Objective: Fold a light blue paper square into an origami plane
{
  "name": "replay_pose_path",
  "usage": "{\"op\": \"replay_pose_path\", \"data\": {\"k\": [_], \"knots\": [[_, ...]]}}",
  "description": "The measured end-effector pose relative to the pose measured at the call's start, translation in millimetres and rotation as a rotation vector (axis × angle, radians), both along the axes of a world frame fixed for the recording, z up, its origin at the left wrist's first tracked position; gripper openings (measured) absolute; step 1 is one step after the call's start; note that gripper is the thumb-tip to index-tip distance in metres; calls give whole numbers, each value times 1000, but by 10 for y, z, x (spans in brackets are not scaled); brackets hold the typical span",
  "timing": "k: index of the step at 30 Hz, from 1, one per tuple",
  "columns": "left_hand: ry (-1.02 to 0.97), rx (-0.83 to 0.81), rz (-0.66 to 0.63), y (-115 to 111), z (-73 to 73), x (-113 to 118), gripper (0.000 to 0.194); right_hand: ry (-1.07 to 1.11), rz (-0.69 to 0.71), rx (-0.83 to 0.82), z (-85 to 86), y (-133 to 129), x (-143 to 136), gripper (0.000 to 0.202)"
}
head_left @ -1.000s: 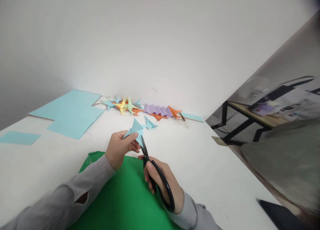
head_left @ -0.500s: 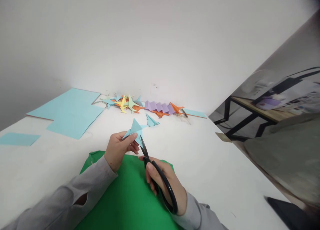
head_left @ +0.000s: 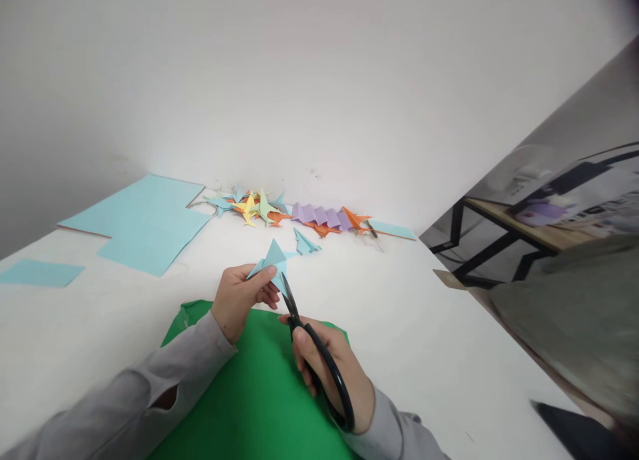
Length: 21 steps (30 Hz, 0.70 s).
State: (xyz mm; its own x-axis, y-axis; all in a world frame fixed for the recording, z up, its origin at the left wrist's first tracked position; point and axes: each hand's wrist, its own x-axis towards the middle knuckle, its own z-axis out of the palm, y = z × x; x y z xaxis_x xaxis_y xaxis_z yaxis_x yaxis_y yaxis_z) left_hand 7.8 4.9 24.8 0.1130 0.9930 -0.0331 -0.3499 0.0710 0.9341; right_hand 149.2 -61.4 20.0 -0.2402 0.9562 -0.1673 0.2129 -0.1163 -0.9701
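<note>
Between the thumb and fingers of my left hand (head_left: 242,297) is a folded light blue paper piece (head_left: 273,255), its pointed tip upward. My right hand (head_left: 339,367) grips black-handled scissors (head_left: 332,373) by the loops. The dark blades meet the paper's lower right edge; whether they cut into it I cannot make out. Just beyond my hands lies another folded blue paper piece (head_left: 305,242). A green cloth (head_left: 254,387) spreads below both hands.
Along the wall sit a pile of colourful folded paper figures (head_left: 254,207) and a purple pleated strip (head_left: 319,215). Blue paper sheets (head_left: 144,214) and a smaller blue sheet (head_left: 42,272) lie on the white table (head_left: 399,313) at left. A dark flat object (head_left: 574,427) is at lower right.
The whole view has shifted slightly, so the scene sits a little further right. My hands, the paper and the scissors keep nearly the same pose.
</note>
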Motion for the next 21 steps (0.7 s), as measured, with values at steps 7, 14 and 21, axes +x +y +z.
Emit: {"op": "replay_pose_path", "data": {"k": [7, 14, 21], "knots": [[-7, -1, 0, 5, -22, -2, 25, -6, -16, -13, 11, 0, -17, 64], [0, -14, 24, 3, 3, 7, 26, -16, -29, -11, 18, -3, -25, 63], [2, -21, 29, -11, 8, 0, 26, -52, -36, 42, 5, -10, -22, 59]]}}
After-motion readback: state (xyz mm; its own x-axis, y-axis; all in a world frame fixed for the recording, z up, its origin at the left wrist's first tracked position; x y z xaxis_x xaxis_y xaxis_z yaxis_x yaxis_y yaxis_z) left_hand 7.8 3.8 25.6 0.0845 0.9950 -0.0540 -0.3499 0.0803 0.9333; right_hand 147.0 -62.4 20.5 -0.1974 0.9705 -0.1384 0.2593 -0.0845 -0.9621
